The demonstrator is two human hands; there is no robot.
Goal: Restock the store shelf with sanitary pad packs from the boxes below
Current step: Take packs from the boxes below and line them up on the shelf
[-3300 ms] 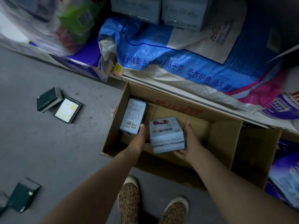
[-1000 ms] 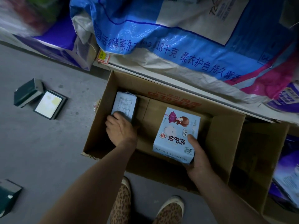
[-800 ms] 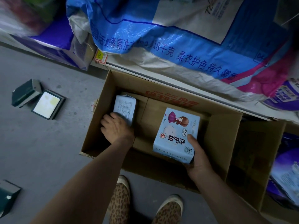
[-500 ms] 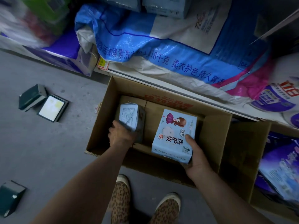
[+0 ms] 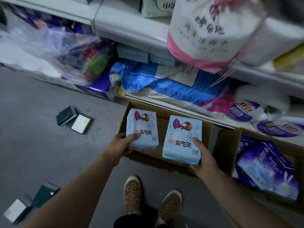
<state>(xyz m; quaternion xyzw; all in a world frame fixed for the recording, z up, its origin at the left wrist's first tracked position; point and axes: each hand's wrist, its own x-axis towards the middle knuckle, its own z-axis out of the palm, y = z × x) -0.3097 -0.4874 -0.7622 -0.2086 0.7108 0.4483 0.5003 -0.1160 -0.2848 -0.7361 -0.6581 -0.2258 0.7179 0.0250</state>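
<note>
You hold one pale blue sanitary pad pack (image 5: 141, 129) in your left hand (image 5: 118, 146) and another (image 5: 182, 139) in your right hand (image 5: 202, 156), fingers curled round each, above the open cardboard box (image 5: 206, 129); the next move is probably raising both to the shelf (image 5: 131, 32).

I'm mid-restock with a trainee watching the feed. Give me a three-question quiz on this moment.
1. True or false: the left hand and the right hand each hold a pale blue sanitary pad pack.
2. Where are the held left pack and right pack? A) on the grey shelf B) above the open brown cardboard box C) on the grey floor
3. Fill in: the second box, to the right, holds ______ packs.

Key: 1 true; 2 B; 3 purple.
</note>
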